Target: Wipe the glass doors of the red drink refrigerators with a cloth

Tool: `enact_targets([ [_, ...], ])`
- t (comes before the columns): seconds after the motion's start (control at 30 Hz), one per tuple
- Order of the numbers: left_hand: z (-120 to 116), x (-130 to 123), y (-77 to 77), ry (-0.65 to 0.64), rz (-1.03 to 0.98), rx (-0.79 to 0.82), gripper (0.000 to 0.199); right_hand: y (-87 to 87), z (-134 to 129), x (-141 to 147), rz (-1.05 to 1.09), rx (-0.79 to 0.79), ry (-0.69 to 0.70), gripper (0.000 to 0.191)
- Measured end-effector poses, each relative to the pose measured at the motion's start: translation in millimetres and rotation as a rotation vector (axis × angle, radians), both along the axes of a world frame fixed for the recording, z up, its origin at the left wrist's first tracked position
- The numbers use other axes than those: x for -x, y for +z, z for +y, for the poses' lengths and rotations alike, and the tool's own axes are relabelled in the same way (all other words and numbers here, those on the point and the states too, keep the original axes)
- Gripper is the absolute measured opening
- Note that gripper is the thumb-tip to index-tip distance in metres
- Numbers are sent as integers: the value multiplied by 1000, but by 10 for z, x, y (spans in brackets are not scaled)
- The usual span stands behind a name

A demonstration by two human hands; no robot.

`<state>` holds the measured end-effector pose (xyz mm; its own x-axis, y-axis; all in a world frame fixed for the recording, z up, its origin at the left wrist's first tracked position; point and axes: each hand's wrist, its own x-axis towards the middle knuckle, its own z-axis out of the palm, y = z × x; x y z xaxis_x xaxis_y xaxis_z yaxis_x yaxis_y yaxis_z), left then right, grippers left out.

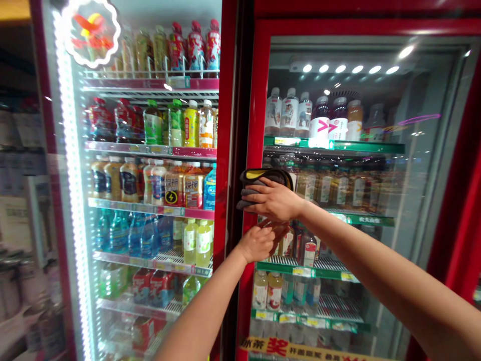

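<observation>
A folded dark grey cloth [246, 193] with a yellow patch lies against the red door frame [259, 105] of the right-hand fridge. My right hand [276, 200] presses on it, its fingers spread over the folds and pointing left. Just below, my left hand [258, 243] rests by the frame and the glass edge with its fingers curled; whatever may be inside them is hidden. The two hands are close together, the right above the left. Behind the glass door [379, 185] stand rows of bottles.
At left, another lit fridge holds shelves of coloured drinks [143, 235], with a bright light strip [69, 175] along its side. A yellow label strip [300, 350] crosses the right door's lower part. Blurred goods [45, 311] stand at the far left.
</observation>
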<state>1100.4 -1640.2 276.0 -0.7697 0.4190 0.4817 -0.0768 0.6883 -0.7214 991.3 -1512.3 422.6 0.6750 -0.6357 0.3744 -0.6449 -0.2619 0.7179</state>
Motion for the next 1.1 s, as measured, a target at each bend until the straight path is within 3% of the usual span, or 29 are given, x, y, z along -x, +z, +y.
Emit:
enact_targets([
  [0.13,-16,5,4,-93,27,38,40,54,45,77,-113,220,-74,40],
  [0.3,-5,-10,21,-125,78,45,43,-24,231,252,11,145,-73,42],
  [0.5,25,-4,54,-167,124,71,54,-349,599,558,-218,456,-241,43],
  [0.6,-5,21,36,-170,87,43,50,-488,678,568,-145,310,-221,43],
  [0.7,-18,22,42,-186,100,48,51,-438,746,616,-59,176,-192,43],
  [0.8,12,-9,83,-189,149,75,56,-473,874,733,-205,367,-286,44],
  [0.93,56,-42,126,-142,135,82,59,-917,986,774,-479,705,-411,47],
  [1.0,61,-45,140,-125,120,81,60,-1077,975,747,-430,604,-409,47],
  [1.1,63,-51,172,-124,128,94,57,-1014,973,782,-367,513,-405,47],
])
